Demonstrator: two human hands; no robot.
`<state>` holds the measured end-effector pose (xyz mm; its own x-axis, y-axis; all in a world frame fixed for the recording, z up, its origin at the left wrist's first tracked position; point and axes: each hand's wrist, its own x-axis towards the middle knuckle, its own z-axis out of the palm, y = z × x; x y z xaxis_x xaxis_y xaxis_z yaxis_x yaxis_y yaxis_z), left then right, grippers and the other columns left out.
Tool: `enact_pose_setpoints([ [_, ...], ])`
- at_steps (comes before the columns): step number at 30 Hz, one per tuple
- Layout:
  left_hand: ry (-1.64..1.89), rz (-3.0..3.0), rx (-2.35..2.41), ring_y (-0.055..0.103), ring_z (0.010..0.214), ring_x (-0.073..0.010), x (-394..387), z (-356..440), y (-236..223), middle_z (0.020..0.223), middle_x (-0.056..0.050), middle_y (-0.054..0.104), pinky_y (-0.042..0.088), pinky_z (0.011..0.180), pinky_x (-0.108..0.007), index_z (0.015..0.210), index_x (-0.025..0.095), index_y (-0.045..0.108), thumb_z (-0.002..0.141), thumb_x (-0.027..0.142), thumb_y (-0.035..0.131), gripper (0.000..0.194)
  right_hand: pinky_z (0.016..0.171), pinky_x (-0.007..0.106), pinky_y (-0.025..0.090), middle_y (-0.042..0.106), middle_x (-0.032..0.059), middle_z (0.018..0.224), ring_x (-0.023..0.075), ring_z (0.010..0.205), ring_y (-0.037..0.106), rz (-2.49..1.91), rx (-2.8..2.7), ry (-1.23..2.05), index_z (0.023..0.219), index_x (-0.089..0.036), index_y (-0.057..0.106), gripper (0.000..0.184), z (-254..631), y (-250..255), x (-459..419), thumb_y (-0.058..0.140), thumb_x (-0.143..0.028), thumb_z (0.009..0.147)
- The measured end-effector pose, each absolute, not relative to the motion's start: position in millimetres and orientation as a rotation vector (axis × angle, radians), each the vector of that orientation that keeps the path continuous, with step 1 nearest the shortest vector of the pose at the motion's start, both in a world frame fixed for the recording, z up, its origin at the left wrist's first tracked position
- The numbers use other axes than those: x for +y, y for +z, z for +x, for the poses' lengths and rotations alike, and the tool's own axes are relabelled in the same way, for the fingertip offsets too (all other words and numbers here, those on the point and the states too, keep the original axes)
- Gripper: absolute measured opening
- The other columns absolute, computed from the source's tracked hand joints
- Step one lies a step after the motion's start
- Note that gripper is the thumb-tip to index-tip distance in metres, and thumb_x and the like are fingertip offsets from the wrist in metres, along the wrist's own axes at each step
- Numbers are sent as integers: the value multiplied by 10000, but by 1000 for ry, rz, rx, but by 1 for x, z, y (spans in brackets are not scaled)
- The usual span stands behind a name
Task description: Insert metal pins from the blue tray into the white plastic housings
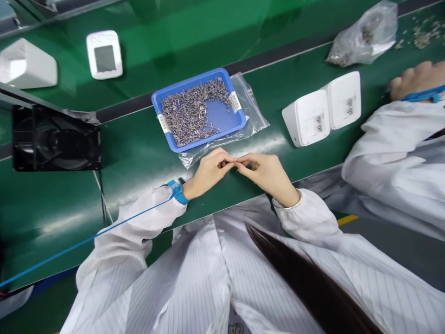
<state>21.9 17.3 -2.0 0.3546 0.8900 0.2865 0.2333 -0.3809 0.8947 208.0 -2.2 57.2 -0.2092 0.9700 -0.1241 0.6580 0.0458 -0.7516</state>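
My left hand [212, 170] and my right hand [266, 172] meet fingertip to fingertip over the green bench, just in front of a blue tray [222, 116]. Both are closed in a pinch. Whatever sits between the fingertips is too small to make out. Many small metal pieces [187, 111] lie heaped in the tray, mostly along its left and far sides. Under the tray is a clear plastic bag [255, 116]. A blue wrist strap [178, 191] with a cord circles my left wrist.
Two white plastic housings [314, 118] stand to the right, near a co-worker's hand [419, 81]. Behind them lies a plastic bag of small parts [365, 37]. At left are a black fan [57, 139], a white device with a screen [104, 54] and a white box [29, 65].
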Motion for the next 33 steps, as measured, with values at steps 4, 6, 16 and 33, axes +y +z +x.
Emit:
enact_pose_setpoints([
  [4,913,1716,1000,637,728,-78,17,24,-2,906,10,692,507,655,-181,1203,228,652,883,171,708,330,676,273,470,748,19,853,139,675,639,-1794,-1885,694,976,-207,737,230,241,55,11,585,-373,928],
  [6,882,1723,989,648,761,-86,16,24,0,937,2,694,525,689,-194,1269,229,603,899,154,667,383,716,296,461,734,75,967,160,761,657,-2001,-1777,368,1063,-186,697,326,272,54,23,464,-402,992],
  [16,653,2161,963,415,1394,-374,15,29,-2,1455,-177,472,332,1178,-568,1508,179,344,768,627,766,962,646,291,452,724,86,1073,157,650,625,-2067,-1890,724,1112,-206,560,272,260,58,-26,409,-407,1009],
  [33,623,1881,836,389,1455,-364,24,27,-5,1333,-67,552,105,1242,-648,1375,182,532,843,531,692,656,571,272,283,669,45,855,135,653,547,-1839,-2487,495,892,-175,641,268,202,60,-28,437,-326,979],
])
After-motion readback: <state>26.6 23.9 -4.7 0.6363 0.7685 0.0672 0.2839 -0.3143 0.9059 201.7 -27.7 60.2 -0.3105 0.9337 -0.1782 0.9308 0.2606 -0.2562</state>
